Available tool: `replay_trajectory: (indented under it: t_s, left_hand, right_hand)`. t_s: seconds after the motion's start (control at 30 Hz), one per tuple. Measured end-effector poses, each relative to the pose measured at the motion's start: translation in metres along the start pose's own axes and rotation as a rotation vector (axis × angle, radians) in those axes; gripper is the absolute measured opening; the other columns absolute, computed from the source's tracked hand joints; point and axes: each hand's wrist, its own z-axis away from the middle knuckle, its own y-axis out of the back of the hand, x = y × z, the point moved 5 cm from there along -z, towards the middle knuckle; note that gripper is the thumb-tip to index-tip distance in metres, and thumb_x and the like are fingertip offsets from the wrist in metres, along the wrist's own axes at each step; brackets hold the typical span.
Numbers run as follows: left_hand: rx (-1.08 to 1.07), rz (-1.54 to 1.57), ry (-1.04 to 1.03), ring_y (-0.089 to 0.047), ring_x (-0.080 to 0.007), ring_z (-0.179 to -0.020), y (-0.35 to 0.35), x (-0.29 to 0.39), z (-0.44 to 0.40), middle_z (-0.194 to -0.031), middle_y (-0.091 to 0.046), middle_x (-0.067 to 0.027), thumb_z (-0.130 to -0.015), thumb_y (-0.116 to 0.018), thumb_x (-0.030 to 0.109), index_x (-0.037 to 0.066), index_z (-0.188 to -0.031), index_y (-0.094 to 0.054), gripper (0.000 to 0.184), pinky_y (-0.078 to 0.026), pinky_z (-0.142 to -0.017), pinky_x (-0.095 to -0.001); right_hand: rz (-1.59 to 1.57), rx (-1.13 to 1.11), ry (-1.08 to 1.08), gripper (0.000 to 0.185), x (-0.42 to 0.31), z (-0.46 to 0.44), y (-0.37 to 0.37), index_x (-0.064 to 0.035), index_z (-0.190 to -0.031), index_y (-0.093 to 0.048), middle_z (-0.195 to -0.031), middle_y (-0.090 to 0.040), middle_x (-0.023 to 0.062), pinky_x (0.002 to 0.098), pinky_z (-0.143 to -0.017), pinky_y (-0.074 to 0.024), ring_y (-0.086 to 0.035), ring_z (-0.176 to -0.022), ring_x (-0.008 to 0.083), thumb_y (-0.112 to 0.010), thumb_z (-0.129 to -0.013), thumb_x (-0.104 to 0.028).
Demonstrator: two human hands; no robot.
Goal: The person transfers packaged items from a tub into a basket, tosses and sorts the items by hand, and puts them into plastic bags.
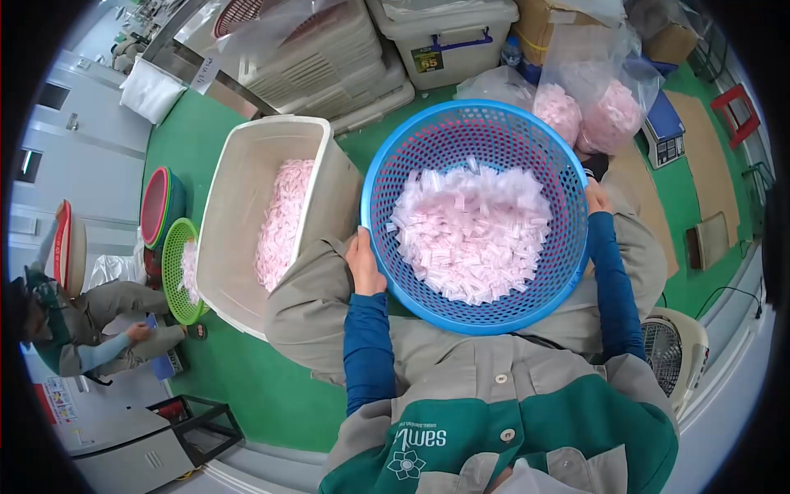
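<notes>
Gripping opposite sides of a blue basket (485, 328) of pink-and-white pieces (473, 235), a person's left hand (364, 263) and right hand (599, 198) held it between them above the lap; a cream tub (224, 193) stood nearer the left.
</notes>
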Motion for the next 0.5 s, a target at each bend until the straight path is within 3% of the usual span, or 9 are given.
replay_trajectory:
  t_s: [0.07, 0.1, 0.17, 0.2, 0.33, 0.43, 0.5]
  left_hand:
    - [-0.006, -0.007, 0.041, -0.056, -0.0147, -0.083, 0.003, -0.003, 0.002, -0.094, -0.062, -0.0065, -0.093, -0.049, 0.028, -0.002, -0.099, -0.058, 0.033, -0.044, -0.075, -0.0286]
    - [-0.023, -0.009, 0.01, -0.055, -0.0142, -0.083, 0.003, 0.002, 0.007, -0.094, -0.062, -0.0061, -0.093, -0.049, 0.029, -0.002, -0.099, -0.058, 0.033, -0.044, -0.074, -0.0282]
    - [-0.068, 0.016, -0.068, -0.055, -0.0125, -0.078, -0.016, 0.038, 0.045, -0.091, -0.061, -0.0054, -0.093, -0.049, 0.032, 0.0, -0.099, -0.058, 0.034, -0.044, -0.069, -0.0261]
    - [-0.078, 0.022, -0.041, -0.056, -0.0119, -0.076, -0.017, 0.055, 0.062, -0.092, -0.061, -0.0055, -0.093, -0.048, 0.032, 0.0, -0.101, -0.057, 0.034, -0.044, -0.066, -0.025]
    - [-0.171, 0.14, -0.233, -0.055, -0.0107, -0.072, -0.038, 0.104, 0.09, -0.092, -0.061, -0.0057, -0.092, -0.046, 0.028, 0.002, -0.104, -0.055, 0.03, -0.043, -0.059, -0.0234]
    - [-0.156, 0.039, -0.302, -0.051, -0.0104, -0.075, -0.024, 0.08, 0.04, -0.087, -0.058, -0.0037, -0.092, -0.048, 0.026, 0.001, -0.096, -0.057, 0.026, -0.041, -0.065, -0.0255]
    - [-0.072, 0.003, -0.264, -0.049, -0.0101, -0.077, -0.021, 0.054, 0.002, -0.084, -0.056, -0.002, -0.093, -0.049, 0.025, 0.001, -0.09, -0.058, 0.026, -0.041, -0.069, -0.0271]
  right_hand:
    - [-0.026, -0.037, -0.09, 0.038, -0.003, 0.007, 0.005, 0.0045, -0.106, -0.06, -0.097, -0.064, 0.0058, 0.0274, -0.077, -0.0464, -0.058, -0.089, 0.014, -0.064, -0.083, -0.026]
    - [-0.163, -0.022, -0.036, 0.035, -0.056, 0.035, -0.003, 0.0037, -0.101, -0.062, -0.091, -0.064, 0.0032, 0.0258, -0.073, -0.0459, -0.057, -0.082, 0.0117, -0.064, -0.083, -0.026]
    - [0.244, -0.049, -0.093, 0.028, -0.034, 0.022, 0.043, 0.0019, -0.097, -0.063, -0.088, -0.062, 0.0007, 0.024, -0.07, -0.0443, -0.055, -0.079, 0.009, -0.059, -0.087, -0.024]
    - [0.056, -0.028, 0.114, 0.024, -0.031, 0.02, 0.059, -0.0003, -0.096, -0.063, -0.086, -0.061, -0.0008, 0.023, -0.068, -0.0439, -0.054, -0.075, 0.0077, -0.055, -0.09, -0.023]
    - [-0.166, 0.055, 0.08, 0.024, -0.127, 0.066, 0.064, -0.0018, -0.092, -0.062, -0.083, -0.061, 0.0009, 0.0218, -0.066, -0.0435, -0.054, -0.073, 0.0083, -0.052, -0.091, -0.023]
    - [0.215, 0.13, 0.371, 0.026, -0.065, 0.024, 0.025, -0.0021, -0.085, -0.061, -0.073, -0.055, -0.0019, 0.0231, -0.059, -0.0401, -0.047, -0.066, 0.0066, -0.052, -0.092, -0.025]
    - [0.115, 0.047, 0.201, 0.024, -0.029, 0.0, 0.011, -0.002, -0.082, -0.059, -0.069, -0.05, -0.0033, 0.0233, -0.057, -0.0379, -0.044, -0.065, 0.0063, -0.054, -0.09, -0.024]
